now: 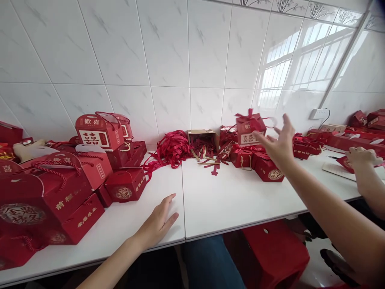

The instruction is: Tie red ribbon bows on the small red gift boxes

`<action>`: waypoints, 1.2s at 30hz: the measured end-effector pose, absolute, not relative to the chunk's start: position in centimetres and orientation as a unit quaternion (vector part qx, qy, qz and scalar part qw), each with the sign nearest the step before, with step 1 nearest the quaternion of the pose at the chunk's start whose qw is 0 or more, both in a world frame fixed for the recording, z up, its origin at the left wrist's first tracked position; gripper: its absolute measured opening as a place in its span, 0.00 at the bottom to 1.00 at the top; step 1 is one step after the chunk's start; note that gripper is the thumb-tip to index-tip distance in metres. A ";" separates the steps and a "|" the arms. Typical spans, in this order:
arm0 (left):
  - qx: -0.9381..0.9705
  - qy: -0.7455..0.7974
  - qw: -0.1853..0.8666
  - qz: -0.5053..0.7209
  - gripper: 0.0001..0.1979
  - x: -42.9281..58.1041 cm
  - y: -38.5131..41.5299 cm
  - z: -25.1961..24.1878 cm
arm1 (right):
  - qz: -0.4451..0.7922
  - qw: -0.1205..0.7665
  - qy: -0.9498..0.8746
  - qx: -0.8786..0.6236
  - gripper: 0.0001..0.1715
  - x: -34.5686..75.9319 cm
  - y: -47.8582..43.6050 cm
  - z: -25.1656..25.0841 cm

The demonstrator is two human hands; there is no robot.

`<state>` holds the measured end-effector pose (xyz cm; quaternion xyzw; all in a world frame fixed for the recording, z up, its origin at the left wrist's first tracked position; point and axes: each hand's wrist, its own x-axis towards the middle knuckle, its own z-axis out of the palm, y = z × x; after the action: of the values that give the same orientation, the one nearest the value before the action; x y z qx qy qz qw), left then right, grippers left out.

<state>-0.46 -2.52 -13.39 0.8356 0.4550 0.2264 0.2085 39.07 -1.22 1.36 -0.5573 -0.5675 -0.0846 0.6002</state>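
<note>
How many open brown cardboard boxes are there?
1: the open brown cardboard box, at the back of the white table, just right of the tangled red ribbon pile. Others may be hidden.

Bright, glare on wall tiles, stretched edges

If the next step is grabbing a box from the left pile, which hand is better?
Probably the left hand: it is open, looks empty and is nearer the left pile. The right hand is farther away, raised by the bow-topped box.
</note>
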 end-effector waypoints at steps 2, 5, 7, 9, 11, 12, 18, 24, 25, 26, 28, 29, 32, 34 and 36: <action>0.848 0.448 0.178 0.218 0.26 -0.4 -2.6 -13.3 | -0.069 0.639 -0.524 -0.558 0.46 39.3 -1.1 1.9; 0.844 0.457 0.160 0.233 0.26 -0.3 -2.7 -13.3 | -0.008 0.605 -0.580 -0.546 0.38 37.5 -0.7 -0.5; 0.837 0.466 0.136 0.253 0.26 -0.4 -2.5 -13.7 | 0.006 0.530 -0.648 -0.547 0.34 35.8 -0.2 -3.6; 0.831 0.481 0.087 0.267 0.26 -0.5 -2.2 -14.1 | 0.025 0.444 -0.693 -0.568 0.33 34.0 0.3 -7.0; 0.821 0.497 0.021 0.279 0.26 -0.7 -1.6 -14.4 | 0.050 0.355 -0.726 -0.587 0.35 32.1 0.6 -10.0; 0.812 0.507 -0.017 0.288 0.26 -0.9 -1.3 -14.4 | 0.068 0.307 -0.743 -0.590 0.37 31.1 0.7 -11.1; 0.671 0.580 -0.139 0.441 0.37 -3.2 1.1 -11.2 | 0.133 0.144 -0.785 -0.588 0.41 25.8 2.2 -13.8; 0.588 0.685 -0.081 0.421 0.42 -6.2 3.8 -8.8 | 0.139 0.132 -0.770 -0.608 0.41 22.6 6.0 -14.2; 0.587 0.701 -0.080 0.396 0.40 -6.5 4.1 -9.0 | 0.136 0.143 -0.766 -0.612 0.41 22.0 6.7 -14.4; 0.587 0.712 -0.082 0.376 0.38 -6.7 4.3 -9.2 | 0.132 0.157 -0.764 -0.611 0.42 21.5 7.2 -14.6; 0.588 0.720 -0.095 0.356 0.31 -7.1 4.7 -9.7 | 0.125 0.186 -0.770 -0.597 0.43 20.6 8.3 -15.0; 0.590 0.717 -0.105 0.357 0.28 -7.4 4.8 -9.9 | 0.122 0.198 -0.774 -0.589 0.42 20.2 8.7 -15.1; 0.595 0.690 -0.138 0.388 0.24 -8.3 5.3 -10.6 | 0.111 0.230 -0.770 -0.584 0.41 19.4 10.1 -15.6; 0.609 0.662 -0.156 0.408 0.22 -8.9 5.5 -10.8 | 0.103 0.244 -0.758 -0.596 0.40 19.0 11.1 -15.7; 0.636 0.630 -0.158 0.416 0.20 -9.1 5.6 -10.8 | 0.099 0.248 -0.747 -0.609 0.40 18.8 12.1 -15.7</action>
<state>-9.14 5.62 -10.83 0.6364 0.6299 0.4162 -0.1580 18.77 12.08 -15.73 -0.6090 -0.7468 0.0989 0.2482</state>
